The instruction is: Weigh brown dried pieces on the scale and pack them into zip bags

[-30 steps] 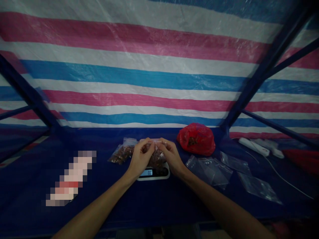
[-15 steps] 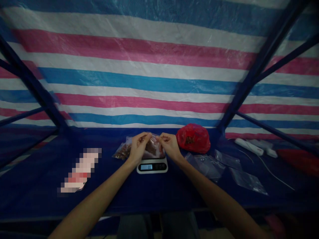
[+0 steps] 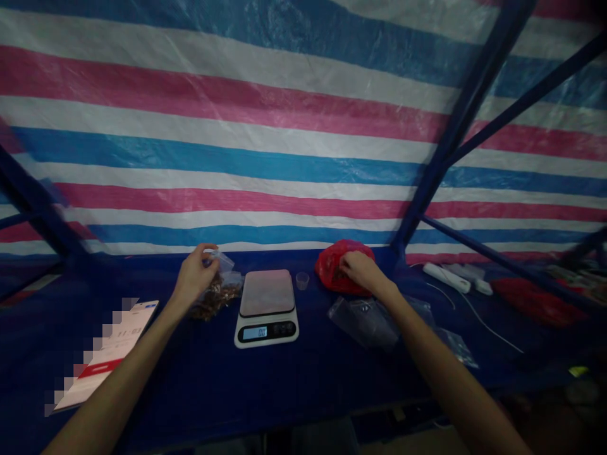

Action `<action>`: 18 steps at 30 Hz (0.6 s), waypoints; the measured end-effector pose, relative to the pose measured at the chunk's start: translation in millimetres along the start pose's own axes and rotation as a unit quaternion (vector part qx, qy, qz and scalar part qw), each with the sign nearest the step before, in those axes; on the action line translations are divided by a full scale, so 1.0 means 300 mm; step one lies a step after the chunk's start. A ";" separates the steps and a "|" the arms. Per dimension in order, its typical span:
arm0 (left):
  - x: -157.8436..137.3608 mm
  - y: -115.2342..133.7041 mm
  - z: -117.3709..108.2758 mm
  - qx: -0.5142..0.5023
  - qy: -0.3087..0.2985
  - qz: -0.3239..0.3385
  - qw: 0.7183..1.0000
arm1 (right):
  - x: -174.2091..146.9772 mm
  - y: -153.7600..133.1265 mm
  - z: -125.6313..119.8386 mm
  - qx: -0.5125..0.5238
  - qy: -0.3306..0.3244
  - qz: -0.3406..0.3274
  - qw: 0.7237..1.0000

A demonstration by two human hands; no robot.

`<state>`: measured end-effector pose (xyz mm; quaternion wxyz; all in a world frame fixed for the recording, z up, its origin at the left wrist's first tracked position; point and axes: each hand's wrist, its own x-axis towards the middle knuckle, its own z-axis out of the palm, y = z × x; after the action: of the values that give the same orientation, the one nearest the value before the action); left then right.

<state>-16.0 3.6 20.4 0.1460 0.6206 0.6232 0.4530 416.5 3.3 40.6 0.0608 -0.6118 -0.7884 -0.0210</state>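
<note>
My left hand [image 3: 196, 273] has its thumb and fingers closed on the top of a clear zip bag [image 3: 222, 260], over a pile of filled bags [image 3: 215, 298] with brown dried pieces. My right hand [image 3: 364, 270] reaches into the mouth of a red plastic bag [image 3: 327, 268]; its fingers are bunched at the brown contents, and what they pinch is hidden. Between my hands stands a white digital scale [image 3: 267, 309], its plate bare and its display reading about 0.0. Just right of the scale is a small clear cup [image 3: 302, 281].
Flat clear zip bags [image 3: 365, 322] lie under and beside my right forearm. A phone [image 3: 114, 354], partly blurred out, lies at the left. Farther right are a white power strip [image 3: 446, 278] with a cable and another red bag [image 3: 535, 300]. Blue frame bars [image 3: 429, 174] slant up at both sides.
Both hands have parted from above the scale. The left carried the zip bag left to the pile; the right let go of it and moved into the red bag. The view shifted slightly.
</note>
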 end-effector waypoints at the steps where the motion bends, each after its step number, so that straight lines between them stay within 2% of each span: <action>1: -0.008 -0.013 0.008 0.049 -0.001 0.016 0.999 | 0.007 0.011 0.035 0.009 -0.001 -0.016 1.000; 5: -0.073 -0.029 0.043 0.207 -0.006 0.139 0.968 | 0.031 0.027 0.162 0.049 0.038 -0.085 0.994; 8: -0.135 0.021 0.072 0.260 0.019 0.212 0.942 | 0.039 0.027 0.207 0.073 0.062 -0.076 0.993; 13: -0.190 0.100 0.101 0.223 -0.021 0.248 0.942 | 0.031 0.003 0.194 0.104 0.061 -0.061 0.991; 18: -0.182 0.077 0.094 0.218 -0.046 0.256 0.941 | 0.019 -0.012 0.198 0.057 0.056 -0.039 0.996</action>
<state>29.9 -39.3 1.5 -0.0857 0.7957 0.5196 0.2991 407.6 14.2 -17.5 0.1388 -0.5738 -0.8070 -0.0126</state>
